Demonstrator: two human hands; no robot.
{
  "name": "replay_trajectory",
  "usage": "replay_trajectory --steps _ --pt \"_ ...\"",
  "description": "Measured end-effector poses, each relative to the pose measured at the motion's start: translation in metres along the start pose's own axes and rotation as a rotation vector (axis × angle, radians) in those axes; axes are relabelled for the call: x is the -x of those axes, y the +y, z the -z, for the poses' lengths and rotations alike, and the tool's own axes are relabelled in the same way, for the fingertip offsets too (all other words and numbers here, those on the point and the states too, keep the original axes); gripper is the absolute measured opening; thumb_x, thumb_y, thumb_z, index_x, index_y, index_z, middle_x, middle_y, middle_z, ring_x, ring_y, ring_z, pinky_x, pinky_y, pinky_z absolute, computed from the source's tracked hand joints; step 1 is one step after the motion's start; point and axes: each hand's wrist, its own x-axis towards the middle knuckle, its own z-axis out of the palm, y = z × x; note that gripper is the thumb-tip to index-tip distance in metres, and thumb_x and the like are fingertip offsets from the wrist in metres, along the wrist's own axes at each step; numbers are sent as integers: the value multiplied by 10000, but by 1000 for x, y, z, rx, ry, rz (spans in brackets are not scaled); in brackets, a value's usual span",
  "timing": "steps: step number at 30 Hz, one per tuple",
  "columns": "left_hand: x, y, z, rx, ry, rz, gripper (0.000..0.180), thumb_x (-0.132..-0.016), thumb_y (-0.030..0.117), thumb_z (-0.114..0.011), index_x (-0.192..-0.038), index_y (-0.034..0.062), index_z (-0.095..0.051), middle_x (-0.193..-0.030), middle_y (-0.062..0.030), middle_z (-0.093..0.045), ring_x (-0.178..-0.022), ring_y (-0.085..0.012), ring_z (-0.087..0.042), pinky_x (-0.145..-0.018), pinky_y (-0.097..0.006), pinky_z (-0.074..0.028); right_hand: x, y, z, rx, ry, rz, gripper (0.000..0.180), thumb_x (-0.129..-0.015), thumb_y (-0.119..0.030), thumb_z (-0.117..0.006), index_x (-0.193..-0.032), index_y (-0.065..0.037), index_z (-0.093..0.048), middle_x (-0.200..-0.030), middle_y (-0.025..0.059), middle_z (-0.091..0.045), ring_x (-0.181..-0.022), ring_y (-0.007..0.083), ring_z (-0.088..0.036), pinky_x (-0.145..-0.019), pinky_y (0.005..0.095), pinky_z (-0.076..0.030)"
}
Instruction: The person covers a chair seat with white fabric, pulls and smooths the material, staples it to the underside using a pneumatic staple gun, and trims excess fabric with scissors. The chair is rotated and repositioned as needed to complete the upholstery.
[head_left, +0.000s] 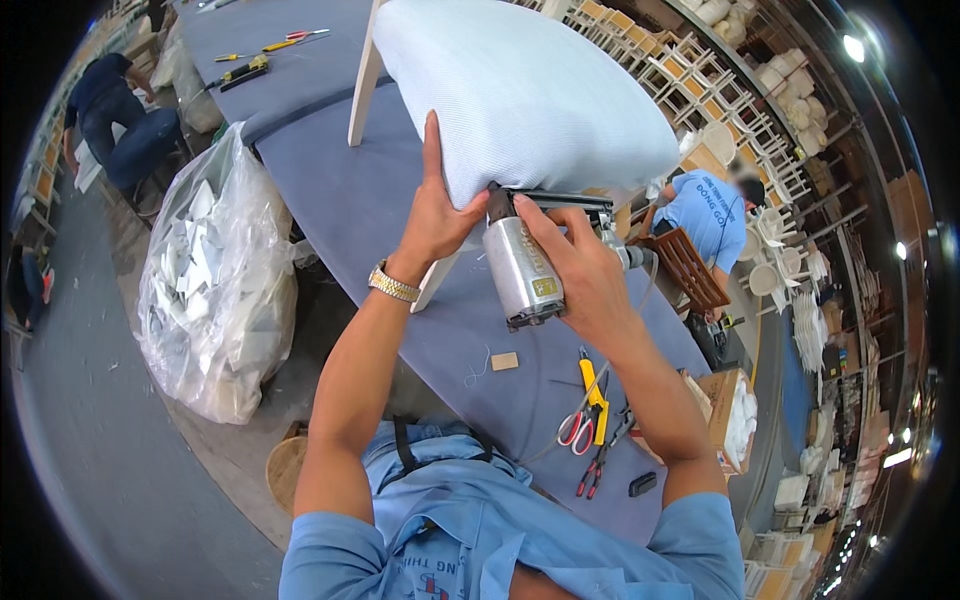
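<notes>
holding silver air tool [522, 272] in curled right hand [582, 265]; left hand [437, 222] beside it, pinching padded seat [530, 100].

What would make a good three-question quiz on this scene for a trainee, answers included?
1. Which hand holds the silver power tool?
2. True or false: the left hand is touching the pale blue padded seat.
3. What lies right beside the yellow cutter? A: a hammer; B: red-handled scissors; C: a paintbrush.

Key: 1. The right hand. 2. True. 3. B.
</notes>
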Motion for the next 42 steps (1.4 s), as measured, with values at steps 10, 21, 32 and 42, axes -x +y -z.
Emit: replay_trajectory --steps 10,21,32,42 --pt "0 10 -4 65 -14 6 1153 -782 53 -710 -1594 110 107 -1560 -285 -289 -1366 -423 -418 -1106 -442 -396 -3 -4 11 -20 -57 -60 805 -720 -122 -774 -1461 -176 -464 -1092 128 -564 -763 350 -690 -639 444 -563" --pt "2 11 -4 68 -35 66 1138 -788 31 -697 -1592 101 105 -1557 -276 -241 -1395 -395 -361 -1131 -430 -351 -1 -1 3 2 -53 -31 801 -732 -107 -757 -1469 -161 -449 -1053 120 -583 -761 356 -685 -646 443 -554" --pt "-2 16 1 -15 -129 94 1222 -807 66 -740 -1550 86 230 -1279 -345 -590 -1118 -419 -660 -945 -426 -553 0 -5 0 15 -38 10 799 -711 -140 -773 -1450 -179 -474 -1065 87 -600 -770 340 -695 -650 428 -566" --pt "2 17 4 -58 -137 -33 1293 -790 35 -785 -1520 76 281 -1350 -318 -552 -1191 -398 -625 -993 -408 -530 8 -5 -17 3 7 27 771 -729 -137 -750 -1452 -164 -485 -1044 95 -603 -760 331 -689 -660 425 -566"
